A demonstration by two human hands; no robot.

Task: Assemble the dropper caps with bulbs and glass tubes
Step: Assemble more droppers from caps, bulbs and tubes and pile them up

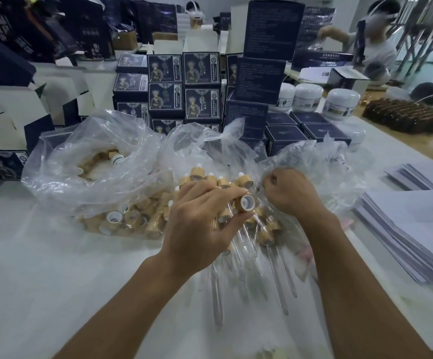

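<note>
A small round cap [245,202] is pinched in the left hand [202,224], between the thumb and the first finger. The cap is light brown like wood, and its open end, white inside, is turned toward the camera. It is held just above a pile of droppers [262,234] on the white table [41,268]. These droppers are made of the same brown caps with long clear glass tubes [216,294] that point toward the person. More brown caps [132,221] are heaped in a clear bag [93,156] to the left, some with white bulbs showing.

The right hand [291,193] is curled at the edge of another clear bag [326,161] on the right. Its fingers are tucked under, so what is held, if anything, cannot be told. What lies in that bag is hard to make out through the shiny plastic. The glass tubes are nearly see-through and are blurred against the table. Part of the dropper pile is hidden by the left hand.

Dark blue boxes [202,73] are stacked behind the bags.
</note>
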